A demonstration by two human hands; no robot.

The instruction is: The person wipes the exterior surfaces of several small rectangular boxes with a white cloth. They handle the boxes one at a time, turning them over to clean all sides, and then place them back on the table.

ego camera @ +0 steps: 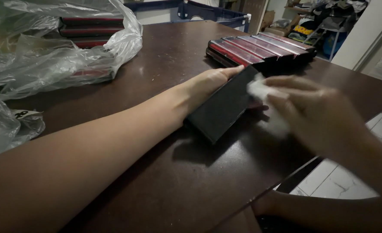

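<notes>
A dark wooden table (165, 56) fills the view, with a clear plastic bag (48, 60) of flat red-and-black cases at its far left and a row of matching cases (260, 49) laid side by side beyond the hands. The person's left hand (208, 88) wraps the upper edge of a black case (223, 108), propping it tilted on the tabletop so its face is exposed. The blurred right hand (316, 110) pinches a white cloth (264, 97) against that face.

Surface (169, 56): dark brown wood, smooth, semi-gloss. Flat box (221, 108): black, matt. White wad (260, 92): soft cloth or tissue, cannot tell which. Row of cases (260, 48): glossy red-black. Bag (70, 56): clear, crinkled, shiny plastic.
</notes>
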